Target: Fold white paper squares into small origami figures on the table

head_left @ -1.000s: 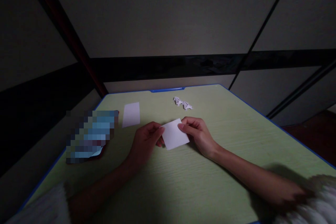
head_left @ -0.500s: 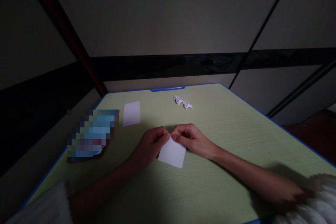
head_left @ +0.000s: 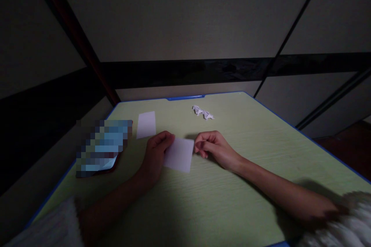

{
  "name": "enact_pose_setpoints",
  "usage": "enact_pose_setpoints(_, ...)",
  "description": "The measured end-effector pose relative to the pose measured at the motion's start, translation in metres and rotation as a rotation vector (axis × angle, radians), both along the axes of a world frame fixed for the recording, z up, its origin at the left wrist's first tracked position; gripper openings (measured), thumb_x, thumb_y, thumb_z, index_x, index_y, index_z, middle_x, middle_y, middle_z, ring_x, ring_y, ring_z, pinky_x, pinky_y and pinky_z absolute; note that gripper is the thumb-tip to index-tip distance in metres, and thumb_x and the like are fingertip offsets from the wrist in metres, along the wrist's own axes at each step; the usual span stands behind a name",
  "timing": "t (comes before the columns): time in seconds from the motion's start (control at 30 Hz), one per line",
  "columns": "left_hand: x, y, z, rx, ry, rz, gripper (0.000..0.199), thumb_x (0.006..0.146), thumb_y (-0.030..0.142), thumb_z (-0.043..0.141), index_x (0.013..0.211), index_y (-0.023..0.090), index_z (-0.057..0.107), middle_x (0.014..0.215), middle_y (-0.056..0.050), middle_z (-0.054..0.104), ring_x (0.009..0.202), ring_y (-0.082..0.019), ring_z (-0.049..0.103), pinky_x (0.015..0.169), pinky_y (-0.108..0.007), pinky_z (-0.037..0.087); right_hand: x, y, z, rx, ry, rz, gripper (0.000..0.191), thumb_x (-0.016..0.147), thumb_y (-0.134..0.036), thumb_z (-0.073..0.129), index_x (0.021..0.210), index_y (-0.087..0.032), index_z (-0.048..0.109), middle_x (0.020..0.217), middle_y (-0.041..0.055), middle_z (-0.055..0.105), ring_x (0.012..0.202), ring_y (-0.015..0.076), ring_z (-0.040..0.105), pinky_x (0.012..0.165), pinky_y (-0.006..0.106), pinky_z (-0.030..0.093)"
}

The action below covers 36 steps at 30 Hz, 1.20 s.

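A white sheet of paper is pinched at its upper left corner between the thumb and fingers of my left hand. Just right of the sheet's upper right corner is my right hand, its fingers curled and thumb bent inward. Whether its fingertips touch the paper or pinch anything is too small to tell. Behind my hands, two small folded white paper pieces lie side by side. A second white sheet rests flat behind my left hand.
The light green table has a blue edge, with a blue strip at the far side. A pixelated flat object with a red rim lies at the left. Panelled walls stand behind the table.
My left hand has moved left and slightly away with the paper, whose top corner has come away from my right fingertips. My right hand has shifted slightly right, its fingers a little looser.
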<state>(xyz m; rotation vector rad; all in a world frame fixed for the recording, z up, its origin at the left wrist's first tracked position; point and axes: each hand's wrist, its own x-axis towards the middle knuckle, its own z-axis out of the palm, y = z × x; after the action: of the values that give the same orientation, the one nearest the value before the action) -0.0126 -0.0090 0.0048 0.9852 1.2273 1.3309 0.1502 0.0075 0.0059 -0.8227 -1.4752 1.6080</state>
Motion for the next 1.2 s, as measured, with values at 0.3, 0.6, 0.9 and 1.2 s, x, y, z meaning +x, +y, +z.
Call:
enact_pose_setpoints(0.3, -0.002, 0.002, 0.001, 0.137, 0.146, 0.013, 0.022, 0.062, 0.027, 0.055, 0.049, 0.015, 0.043, 0.045, 0.007, 0.034, 0.043, -0.005, 0.029, 0.039, -0.017, 0.022, -0.002, -0.003, 0.004, 0.059, -0.047, -0.028, 0.018, 0.067, -0.03, 0.056, 0.063, -0.013, 0.05, 0.048, -0.0049, 0.047, 0.041, 0.0039, 0.034, 0.04, 0.018, 0.023)
enact_pose_setpoints(0.6, 0.003, -0.003, 0.002, 0.126, 0.267, -0.364, 0.024, 0.067, 0.033, 0.049, 0.051, 0.016, 0.044, 0.039, 0.006, 0.041, 0.036, -0.006, 0.038, 0.038, -0.018, 0.029, -0.001, -0.003, -0.002, 0.092, -0.067, -0.026, 0.032, 0.072, -0.042, 0.051, 0.057, -0.015, 0.043, 0.046, -0.0066, 0.036, 0.041, 0.0046, 0.03, 0.04, 0.019, 0.021)
enact_pose_setpoints(0.9, 0.0, -0.003, 0.0, 0.212, 0.414, -0.604, 0.028, 0.071, 0.032, 0.045, 0.05, 0.015, 0.04, 0.045, 0.007, 0.033, 0.043, -0.005, 0.03, 0.04, -0.019, 0.021, 0.0, -0.008, 0.0, 0.163, -0.181, 0.194, 0.03, 0.078, -0.036, 0.046, 0.058, -0.014, 0.043, 0.051, -0.0057, 0.034, 0.045, 0.0047, 0.029, 0.042, 0.018, 0.022)
enact_pose_setpoints(1.2, 0.001, -0.003, 0.003, 0.095, 0.321, -0.574, 0.02, 0.065, 0.029, 0.046, 0.05, 0.016, 0.044, 0.04, 0.006, 0.041, 0.037, -0.006, 0.039, 0.038, -0.017, 0.028, 0.001, -0.009, 0.004, 0.05, -0.107, 0.065, 0.028, 0.071, -0.037, 0.052, 0.056, -0.015, 0.043, 0.046, -0.0058, 0.04, 0.039, 0.004, 0.033, 0.037, 0.016, 0.023)
